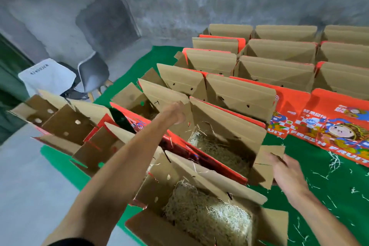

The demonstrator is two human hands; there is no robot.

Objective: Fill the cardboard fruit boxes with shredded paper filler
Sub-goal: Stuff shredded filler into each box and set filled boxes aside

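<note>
My left hand [177, 113] grips the far flap and my right hand [283, 168] holds the side flap of the half-filled box [225, 146], keeping it wide open for more shredded paper [219, 152], near the green mat's [319, 185] front edge.

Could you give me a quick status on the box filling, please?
Left hand grips middle box at its back flap, right hand holds its side flap. Shredded paper already inside; nearest box filled too. Nothing blocking.
</note>
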